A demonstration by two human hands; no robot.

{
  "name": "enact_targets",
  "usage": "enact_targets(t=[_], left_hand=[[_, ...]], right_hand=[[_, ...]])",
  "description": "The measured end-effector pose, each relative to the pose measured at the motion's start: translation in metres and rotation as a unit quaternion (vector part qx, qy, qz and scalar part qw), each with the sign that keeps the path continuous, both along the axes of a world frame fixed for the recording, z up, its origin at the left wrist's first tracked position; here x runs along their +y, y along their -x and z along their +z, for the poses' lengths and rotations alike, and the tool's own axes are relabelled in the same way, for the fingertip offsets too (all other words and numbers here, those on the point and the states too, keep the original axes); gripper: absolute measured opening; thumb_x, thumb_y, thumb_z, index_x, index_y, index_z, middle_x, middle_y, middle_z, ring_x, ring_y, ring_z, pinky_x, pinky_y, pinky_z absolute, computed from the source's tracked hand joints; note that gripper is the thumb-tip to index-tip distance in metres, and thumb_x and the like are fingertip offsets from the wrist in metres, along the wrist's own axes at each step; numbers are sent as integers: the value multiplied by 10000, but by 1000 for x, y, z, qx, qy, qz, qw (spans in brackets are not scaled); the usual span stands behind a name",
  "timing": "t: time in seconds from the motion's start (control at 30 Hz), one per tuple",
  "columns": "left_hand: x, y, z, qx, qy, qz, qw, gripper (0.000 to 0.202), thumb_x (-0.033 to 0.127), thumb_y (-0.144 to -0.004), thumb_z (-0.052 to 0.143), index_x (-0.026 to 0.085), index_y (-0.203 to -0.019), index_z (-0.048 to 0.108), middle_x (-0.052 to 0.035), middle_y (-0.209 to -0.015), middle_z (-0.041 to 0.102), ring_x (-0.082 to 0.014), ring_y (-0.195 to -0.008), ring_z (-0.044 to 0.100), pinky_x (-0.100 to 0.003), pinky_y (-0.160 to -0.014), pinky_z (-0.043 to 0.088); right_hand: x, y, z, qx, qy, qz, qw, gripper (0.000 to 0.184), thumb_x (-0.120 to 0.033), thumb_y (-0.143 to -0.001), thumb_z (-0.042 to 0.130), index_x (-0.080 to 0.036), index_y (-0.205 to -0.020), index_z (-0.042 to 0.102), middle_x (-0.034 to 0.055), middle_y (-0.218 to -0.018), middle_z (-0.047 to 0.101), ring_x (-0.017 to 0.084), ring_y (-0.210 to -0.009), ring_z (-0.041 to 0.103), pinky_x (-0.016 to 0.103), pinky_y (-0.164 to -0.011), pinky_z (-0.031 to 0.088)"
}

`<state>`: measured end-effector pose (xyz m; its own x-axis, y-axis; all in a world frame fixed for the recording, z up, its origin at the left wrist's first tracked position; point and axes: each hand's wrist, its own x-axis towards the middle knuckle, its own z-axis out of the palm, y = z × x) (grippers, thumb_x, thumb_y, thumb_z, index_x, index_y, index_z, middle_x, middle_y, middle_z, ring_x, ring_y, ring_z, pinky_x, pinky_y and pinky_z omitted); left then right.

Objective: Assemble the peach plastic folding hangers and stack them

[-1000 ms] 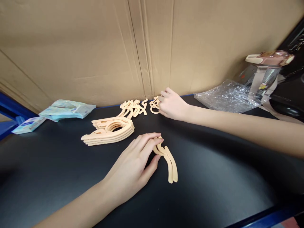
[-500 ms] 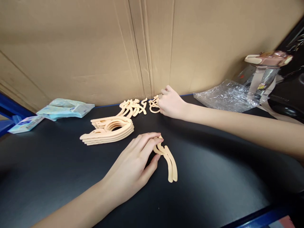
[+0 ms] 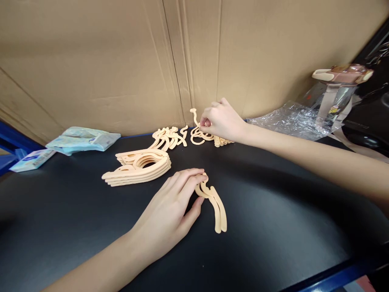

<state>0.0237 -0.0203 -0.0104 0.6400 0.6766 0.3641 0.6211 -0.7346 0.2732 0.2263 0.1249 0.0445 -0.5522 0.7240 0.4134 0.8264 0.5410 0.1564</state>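
Observation:
My left hand (image 3: 174, 202) rests on the black tabletop, its fingertips and thumb closed around the upper end of a pair of beige folding-hanger arms (image 3: 219, 209). The curved free ends point toward me. Farther back, my right hand (image 3: 223, 121) pinches a beige hanger hook (image 3: 195, 117), which stands up tilted against the cardboard. Beneath that hand lie more looped hooks (image 3: 197, 140), and some ridged beige pieces (image 3: 221, 142) show below its wrist. Left of the hooks is a loose pile of hanger arms (image 3: 167, 137). A neat stack of folded hangers (image 3: 139, 174) lies nearer my left hand.
Brown cardboard (image 3: 121, 61) walls off the table's back edge. Two blue tissue packs (image 3: 83, 139) lie at the left. Crumpled clear plastic (image 3: 282, 119) and a strapped drinking bottle (image 3: 342, 77) stand at the back right. A blue frame edge (image 3: 322, 275) runs along the lower right.
My right hand has risen slightly and shifted right, lifting a hook up from the heap. The ridged pieces below it now show. My left hand stays in place on the hanger arms.

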Motion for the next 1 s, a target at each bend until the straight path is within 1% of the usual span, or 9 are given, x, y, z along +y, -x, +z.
enact_targets(t=[0.07, 0.17, 0.27, 0.33, 0.47, 0.63, 0.8, 0.9, 1.0], left_hand=[[0, 0, 1, 0, 3, 12, 1000, 304, 206, -988, 450, 220, -1291, 475, -90, -1344, 554, -231, -1252, 533, -395, -1027, 465], [0, 0, 2, -2, 1, 27, 1000, 277, 205, -987, 442, 215, -1261, 476, -94, -1327, 564, -234, -1238, 544, -398, -1011, 473], [1, 0, 3, -1, -1, 31, 1000, 266, 208, -990, 432, 214, -1255, 467, -94, -1318, 566, -230, -1241, 541, -401, -1018, 469], [1, -1, 3, 2, 0, 34, 999, 267, 217, -995, 425, 218, -1260, 460, -91, -1321, 563, -229, -1248, 534, -407, -1027, 464], [0, -1, 3, 8, 10, 44, 999, 273, 237, -1000, 419, 230, -1271, 452, -85, -1329, 556, -230, -1260, 524, -423, -1031, 464], [1, -1, 2, 9, 9, 47, 999, 265, 260, -1003, 414, 240, -1264, 457, -87, -1332, 559, -241, -1239, 545, -435, -1012, 480], [1, -1, 1, 11, 7, 48, 999, 269, 267, -1005, 416, 241, -1269, 458, -86, -1332, 560, -240, -1242, 544, -431, -1014, 478], [1, -1, 2, 13, 8, 48, 999, 274, 262, -1004, 418, 240, -1276, 450, -83, -1335, 554, -235, -1242, 540, -427, -1014, 475], [1, -1, 1, 14, 12, 45, 999, 265, 258, -1002, 422, 238, -1265, 452, -79, -1333, 551, -233, -1243, 536, -424, -1018, 470]], right_hand=[[-14, -5, 5, 42, 7, 22, 999, 190, -191, -865, 546, -150, -796, 718, 48, -813, 712, 214, -842, 573, 372, -850, 320], [-46, -16, 6, 54, 40, 64, 996, 179, -202, -869, 578, -172, -744, 702, 28, -731, 685, 199, -774, 547, 372, -820, 314], [-84, -27, -2, 53, 93, 101, 989, 163, -206, -872, 618, -179, -730, 692, 15, -715, 671, 193, -793, 541, 370, -820, 310], [-106, -33, -9, 46, 118, 113, 985, 173, -192, -878, 620, -181, -718, 686, 4, -696, 655, 183, -784, 529, 369, -836, 315], [-132, -42, -17, 48, 178, 111, 977, 162, -163, -854, 647, -188, -700, 686, -15, -682, 644, 165, -744, 511, 365, -832, 330], [-139, -44, -18, 64, 247, 101, 962, 146, -184, -839, 682, -204, -696, 705, -21, -681, 652, 164, -750, 525, 359, -815, 345], [-141, -41, -22, 74, 274, 109, 953, 156, -282, -850, 719, -212, -709, 716, -22, -676, 649, 160, -754, 543, 350, -822, 356], [-137, -41, -18, 78, 259, 123, 955, 206, -385, -867, 704, -218, -748, 726, -22, -683, 650, 165, -761, 552, 356, -835, 351], [-119, -47, -11, 80, 197, 94, 973, 277, -436, -912, 635, -203, -787, 719, -1, -710, 667, 182, -773, 572, 373, -853, 351]])
